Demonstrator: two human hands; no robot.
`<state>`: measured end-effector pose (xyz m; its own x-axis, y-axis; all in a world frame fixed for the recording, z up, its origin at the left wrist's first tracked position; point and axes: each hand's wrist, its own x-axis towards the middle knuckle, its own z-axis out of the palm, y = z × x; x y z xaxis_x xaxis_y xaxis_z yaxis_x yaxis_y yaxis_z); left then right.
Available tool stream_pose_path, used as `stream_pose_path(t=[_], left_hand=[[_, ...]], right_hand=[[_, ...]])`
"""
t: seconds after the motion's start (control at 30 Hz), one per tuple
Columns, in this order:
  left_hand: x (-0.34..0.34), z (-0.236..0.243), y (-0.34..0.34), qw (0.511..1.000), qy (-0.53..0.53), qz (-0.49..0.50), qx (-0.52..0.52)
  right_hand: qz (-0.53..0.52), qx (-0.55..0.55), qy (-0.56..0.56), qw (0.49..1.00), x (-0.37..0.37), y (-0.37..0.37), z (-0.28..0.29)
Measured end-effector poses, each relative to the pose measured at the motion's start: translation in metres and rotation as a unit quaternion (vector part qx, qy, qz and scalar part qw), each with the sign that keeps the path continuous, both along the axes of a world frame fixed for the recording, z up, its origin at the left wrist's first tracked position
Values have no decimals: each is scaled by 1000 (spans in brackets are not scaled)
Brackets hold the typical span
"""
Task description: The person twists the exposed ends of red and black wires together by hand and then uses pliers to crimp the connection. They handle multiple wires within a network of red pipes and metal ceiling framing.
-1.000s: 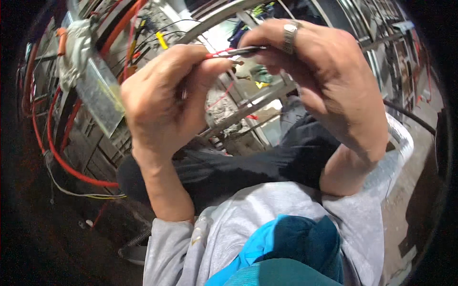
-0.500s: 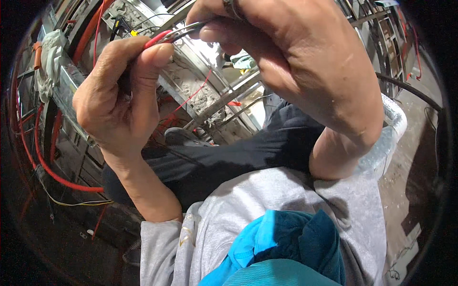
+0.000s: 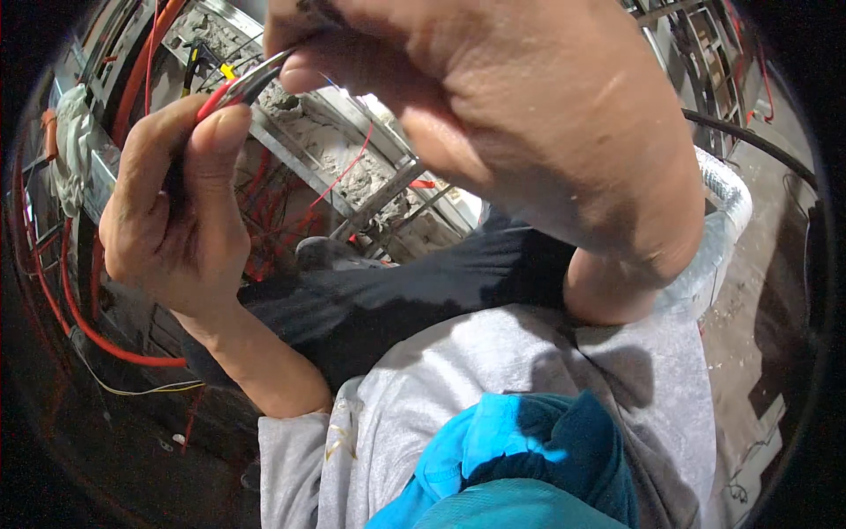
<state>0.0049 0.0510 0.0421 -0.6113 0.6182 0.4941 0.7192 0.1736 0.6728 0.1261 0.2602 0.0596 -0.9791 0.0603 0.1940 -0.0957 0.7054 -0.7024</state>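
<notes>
At the upper left, my left hand (image 3: 181,207) pinches a thin red cable (image 3: 213,100) between thumb and forefinger. Silvery and dark strands (image 3: 256,76) run from the cable's red part toward my other hand. My right hand (image 3: 520,123), large and close at the top, is closed with its thumb and fingertips on the far end of these strands. Its fingers are partly cut off by the upper edge, and whether a tool is in them is hidden. Both hands are raised above my dark-trousered legs.
Metal frames and rails (image 3: 300,159) stand beyond my hands over rough concrete. Thick red conduit (image 3: 123,353) curves at the left, near a pale cloth (image 3: 70,159). A foil-covered duct (image 3: 727,189) and a black cable (image 3: 758,159) lie at the right.
Both hands have shifted left and slightly up, with the red cable and its strands still between them. My right hand looks larger and covers more of the top.
</notes>
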Motion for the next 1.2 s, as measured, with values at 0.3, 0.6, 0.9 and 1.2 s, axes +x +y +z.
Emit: stream_pose_path(t=[0.3, 0.6, 0.9, 1.2], left_hand=[[-3, 6, 1, 995, 59, 32, -77], [-17, -13, -19, 999, 25, 22, -33], [-12, -13, -12, 997, 56, 50, -27], [-26, -13, -4, 988, 111, -83, 74]], right_hand=[[-1, 5, 13, 1000, 9, 4, -5], [-9, 2, 11, 1000, 15, 4, -10], [-19, 5, -4, 1000, 30, 16, -7], [-24, 5, -9, 1000, 30, 18, -3]])
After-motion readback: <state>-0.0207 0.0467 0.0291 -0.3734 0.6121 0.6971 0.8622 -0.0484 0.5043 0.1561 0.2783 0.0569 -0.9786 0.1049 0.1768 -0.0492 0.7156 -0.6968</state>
